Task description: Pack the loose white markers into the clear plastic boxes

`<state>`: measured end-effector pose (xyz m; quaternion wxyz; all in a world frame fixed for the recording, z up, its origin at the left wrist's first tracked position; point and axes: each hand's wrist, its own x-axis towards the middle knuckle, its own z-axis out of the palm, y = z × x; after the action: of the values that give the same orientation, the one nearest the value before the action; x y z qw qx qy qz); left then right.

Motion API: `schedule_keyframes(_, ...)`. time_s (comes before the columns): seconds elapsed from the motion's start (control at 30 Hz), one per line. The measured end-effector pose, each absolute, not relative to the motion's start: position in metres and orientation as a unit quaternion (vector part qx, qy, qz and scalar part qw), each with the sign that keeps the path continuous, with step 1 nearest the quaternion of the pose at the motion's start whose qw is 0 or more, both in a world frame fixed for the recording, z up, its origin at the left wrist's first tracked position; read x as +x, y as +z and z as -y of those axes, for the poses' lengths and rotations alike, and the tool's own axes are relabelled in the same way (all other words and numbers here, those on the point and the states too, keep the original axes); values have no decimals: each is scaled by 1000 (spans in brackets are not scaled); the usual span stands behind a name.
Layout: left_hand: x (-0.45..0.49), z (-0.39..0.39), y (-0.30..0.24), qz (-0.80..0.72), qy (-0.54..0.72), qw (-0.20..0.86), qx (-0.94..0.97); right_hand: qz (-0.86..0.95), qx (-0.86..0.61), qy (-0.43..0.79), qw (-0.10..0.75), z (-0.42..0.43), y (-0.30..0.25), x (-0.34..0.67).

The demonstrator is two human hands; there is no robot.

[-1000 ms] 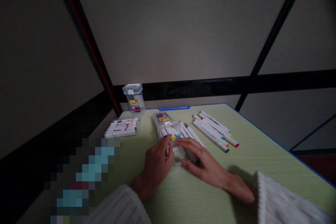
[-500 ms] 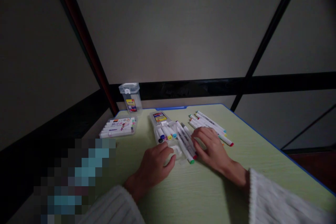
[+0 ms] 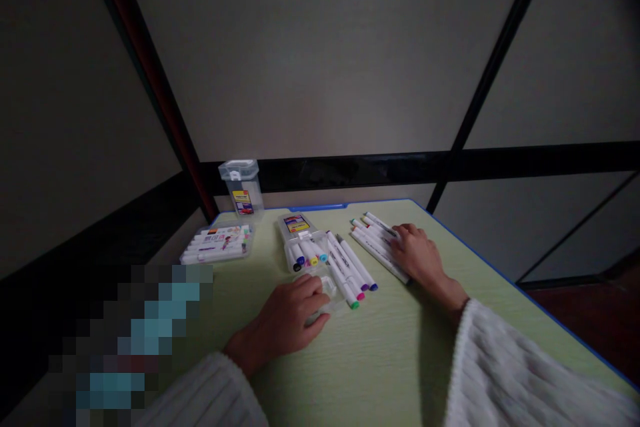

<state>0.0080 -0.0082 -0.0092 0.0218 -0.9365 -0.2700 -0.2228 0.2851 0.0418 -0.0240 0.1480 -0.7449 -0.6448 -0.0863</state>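
My left hand (image 3: 285, 317) rests by the near end of a clear plastic marker case (image 3: 300, 230), fingers curled over its open, see-through lid (image 3: 327, 287). Several white markers with coloured ends, black, blue, yellow and light blue among them, lie inside the case. Just right of the lid, a row of loose markers (image 3: 350, 267) shows green, pink, purple and blue ends. Farther right, my right hand (image 3: 420, 257) is closed over the ends of another group of white markers (image 3: 377, 247), gripping at least one. Its fingertips are partly hidden.
A tall clear case (image 3: 243, 190) with a yellow label stands at the back left. In front of it lies a flat clear case of markers (image 3: 217, 243). The pale green table (image 3: 360, 367) has a blue edge, with a panelled wall (image 3: 320, 80) behind. A pixelated patch covers the lower left.
My right hand has moved right and slightly away, from the middle row of markers to the right-hand group. My left hand stays at the lid. The view has shifted slightly.
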Motion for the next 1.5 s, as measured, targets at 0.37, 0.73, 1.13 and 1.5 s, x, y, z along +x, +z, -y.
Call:
schedule_keyframes(0.37, 7, 9, -7, 250, -195, 28, -948, 655, -745, -60, 111, -42, -27, 281)
schedule_keyframes(0.73, 8, 6, -8, 273, -200, 45, -940, 678, -725, -55, 104, -40, -25, 276)
schedule_keyframes(1.13, 6, 0, -10, 331, -282, 56, -899, 683, -721, -50, 105, -41, -26, 276)
schedule_keyframes(1.5, 5, -4, -14, 356, -300, 77, -882, 684, -720, -41, 109, -39, -24, 276)
